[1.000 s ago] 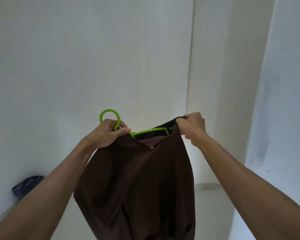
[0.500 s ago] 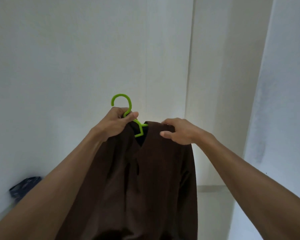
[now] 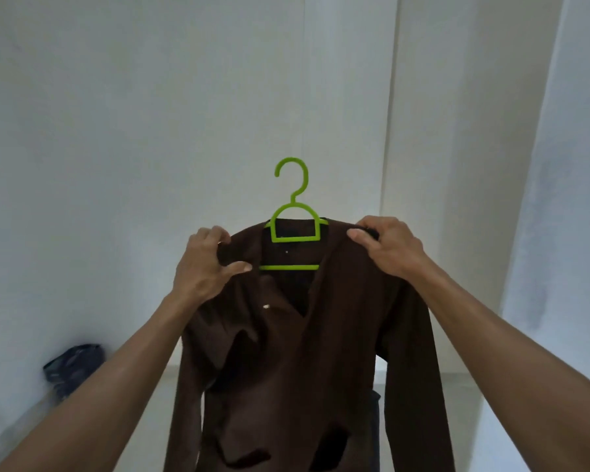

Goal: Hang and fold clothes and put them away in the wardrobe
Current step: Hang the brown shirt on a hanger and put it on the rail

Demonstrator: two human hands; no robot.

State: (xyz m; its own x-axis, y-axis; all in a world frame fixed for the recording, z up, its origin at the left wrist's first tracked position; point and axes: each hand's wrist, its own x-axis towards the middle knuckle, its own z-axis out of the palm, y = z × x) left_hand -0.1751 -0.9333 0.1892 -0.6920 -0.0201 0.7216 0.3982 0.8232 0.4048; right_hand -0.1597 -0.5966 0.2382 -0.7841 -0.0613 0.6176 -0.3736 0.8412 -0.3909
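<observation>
While each hand (image 3: 205,264) grips it, shirt (image 3: 286,352) (brown) shows no writing.

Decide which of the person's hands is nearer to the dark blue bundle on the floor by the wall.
Left. The left hand grips the brown shirt's shoulder above the dark blue bundle; the right hand grips the opposite shoulder, farther away.

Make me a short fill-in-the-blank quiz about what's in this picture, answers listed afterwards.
1. The plastic hanger is bright ____.
2. The long-sleeved brown garment hangs on the ____.
3. The left hand and right hand each grip one ____ of the garment.
4. The hanger's hook points ____, hooked on nothing.

Answers: green; hanger; shoulder; up
</observation>
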